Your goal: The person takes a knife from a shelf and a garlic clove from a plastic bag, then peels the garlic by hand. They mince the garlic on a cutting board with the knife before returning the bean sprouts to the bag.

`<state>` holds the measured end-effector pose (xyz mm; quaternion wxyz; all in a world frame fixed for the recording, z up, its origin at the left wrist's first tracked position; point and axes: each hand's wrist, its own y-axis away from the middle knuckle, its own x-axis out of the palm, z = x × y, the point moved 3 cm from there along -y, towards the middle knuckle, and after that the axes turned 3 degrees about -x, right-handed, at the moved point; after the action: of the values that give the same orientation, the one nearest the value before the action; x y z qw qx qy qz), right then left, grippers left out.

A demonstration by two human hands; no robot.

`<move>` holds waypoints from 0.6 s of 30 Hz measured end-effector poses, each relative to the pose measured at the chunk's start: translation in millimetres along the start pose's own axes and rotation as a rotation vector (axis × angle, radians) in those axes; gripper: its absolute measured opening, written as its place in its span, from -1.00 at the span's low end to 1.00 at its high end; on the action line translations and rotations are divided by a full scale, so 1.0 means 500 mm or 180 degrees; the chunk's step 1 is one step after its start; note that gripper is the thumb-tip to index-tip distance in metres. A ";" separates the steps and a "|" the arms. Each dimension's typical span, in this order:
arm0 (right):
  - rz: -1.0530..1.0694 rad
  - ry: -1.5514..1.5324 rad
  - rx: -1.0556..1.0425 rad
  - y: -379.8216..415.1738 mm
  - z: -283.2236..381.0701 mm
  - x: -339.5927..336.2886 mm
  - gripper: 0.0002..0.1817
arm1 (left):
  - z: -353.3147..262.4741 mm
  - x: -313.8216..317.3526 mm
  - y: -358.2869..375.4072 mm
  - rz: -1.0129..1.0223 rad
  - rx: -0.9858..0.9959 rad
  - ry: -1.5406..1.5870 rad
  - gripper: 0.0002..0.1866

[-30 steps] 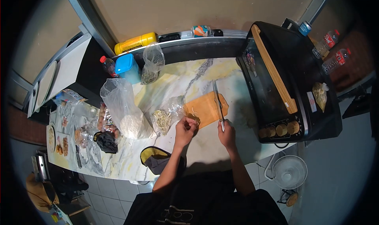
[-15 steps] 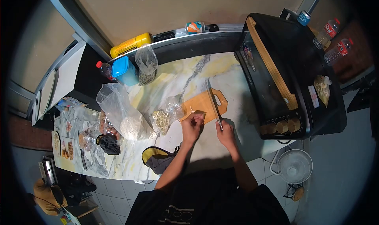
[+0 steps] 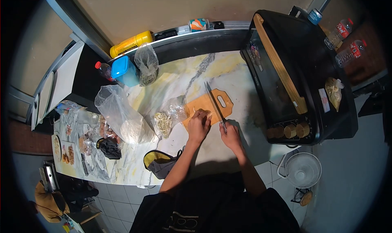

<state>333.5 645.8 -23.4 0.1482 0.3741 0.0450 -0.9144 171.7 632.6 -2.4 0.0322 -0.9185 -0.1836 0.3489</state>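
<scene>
In my right hand [image 3: 231,136] is the handle of a kitchen knife [image 3: 215,100], its long blade slanting up and left across the wooden cutting board [image 3: 203,101]. My left hand [image 3: 198,126] lies over the board's near left part, fingers curled together; a small pale brown piece shows at the fingertips, too small to name. The blade is to the right of these fingers, apart from them. Just left of the board are a crumpled clear plastic bag [image 3: 177,109] and a heap of bean sprouts [image 3: 163,124] in plastic.
A big clear bag of white powder [image 3: 133,126] stands left, with a dark oven mitt [image 3: 161,163] near the front edge. A blue-lidded container [image 3: 124,71] and a tied bag [image 3: 147,67] sit at the back. The black oven [image 3: 281,81] bounds the right side.
My left hand has turned over, its fingers now curled down onto the board. The knife and right hand have shifted slightly left relative to the view, which has itself moved a little.
</scene>
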 end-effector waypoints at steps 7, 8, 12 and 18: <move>0.0049 0.0146 0.0035 0.002 0.032 -0.015 -0.66 | 0.009 -0.002 0.006 0.0013 -0.0046 0.0248 -0.87; 0.0105 0.0153 0.0042 0.002 0.040 -0.019 -0.66 | 0.010 -0.001 0.006 0.0042 -0.0042 0.0255 -0.86; 0.0240 0.0292 0.0080 0.001 0.051 -0.016 -0.66 | 0.014 0.004 0.005 0.0057 -0.0003 0.0302 -0.85; 0.0175 0.0740 -0.0040 0.004 0.048 0.004 -0.64 | 0.008 0.000 0.005 0.0038 0.0007 0.0119 -0.86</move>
<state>316.6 639.1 -7.3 0.1694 0.4777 0.0572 -0.8601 169.8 629.8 -5.7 0.0345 -0.9259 -0.1770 0.3320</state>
